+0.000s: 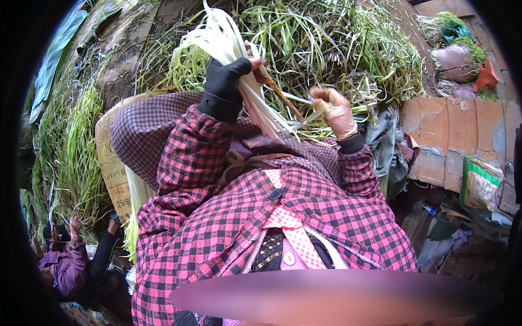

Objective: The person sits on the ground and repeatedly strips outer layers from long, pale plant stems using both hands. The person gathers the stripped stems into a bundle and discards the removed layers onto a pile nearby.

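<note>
My left hand (pixel 228 79), in a black glove with bare fingertips, grips a bunch of pale yellow-white leafy stalks (pixel 220 32), perhaps blanched chives. The leaves fan out above the fist and the white stalk ends hang below it. A thin brown stick (pixel 285 100) slants down from beside the left fingertips; what holds it is unclear. To the right, my right hand (pixel 334 112), in a thin, pale glove, pinches a few limp strands (pixel 318 116) near the stalk ends. A checked cloth (pixel 151 134) covers my lap.
Loose green and withered leaves (pixel 326 45) lie heaped in front, with more greens (pixel 77 163) at left. Tied bundles (pixel 456 63) and flattened cardboard (pixel 452 126) are at right. A printed cardboard piece (pixel 110 163) is by my left side. Another person (pixel 69 269) works at lower left.
</note>
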### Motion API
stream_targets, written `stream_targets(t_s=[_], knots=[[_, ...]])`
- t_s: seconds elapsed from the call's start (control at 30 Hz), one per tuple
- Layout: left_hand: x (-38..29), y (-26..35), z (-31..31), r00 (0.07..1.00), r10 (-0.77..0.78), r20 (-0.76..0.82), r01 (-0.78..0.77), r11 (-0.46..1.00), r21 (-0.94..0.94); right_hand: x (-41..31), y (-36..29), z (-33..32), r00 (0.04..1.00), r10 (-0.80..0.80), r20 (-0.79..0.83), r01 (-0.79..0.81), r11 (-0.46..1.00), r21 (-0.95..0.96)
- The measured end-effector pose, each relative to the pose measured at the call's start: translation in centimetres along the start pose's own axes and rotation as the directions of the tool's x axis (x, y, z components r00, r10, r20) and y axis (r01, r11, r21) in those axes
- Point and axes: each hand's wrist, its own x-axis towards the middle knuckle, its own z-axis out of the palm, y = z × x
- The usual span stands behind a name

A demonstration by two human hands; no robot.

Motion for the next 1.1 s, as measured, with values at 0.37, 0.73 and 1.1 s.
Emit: stream_targets(t_s=[0.37,0.73,1.1], knots=[[0.0,-1.3,0.1,0.997,-0.051,0.053,0.044,0.992,0.116,0.9,-6.1,6.5,0.96,-0.277,-0.025,0.278,0.959,0.054],[0.0,-1.1,-0.3,0.989,-0.145,0.028,0.134,0.961,0.24,0.1,-6.4,6.2,0.831,-0.554,0.048,0.554,0.816,-0.162],[0.3,-1.9,-0.1,0.993,-0.111,0.033,0.101,0.971,0.216,-1.3,-5.4,4.9,0.964,-0.258,0.063,0.252,0.964,0.087]])
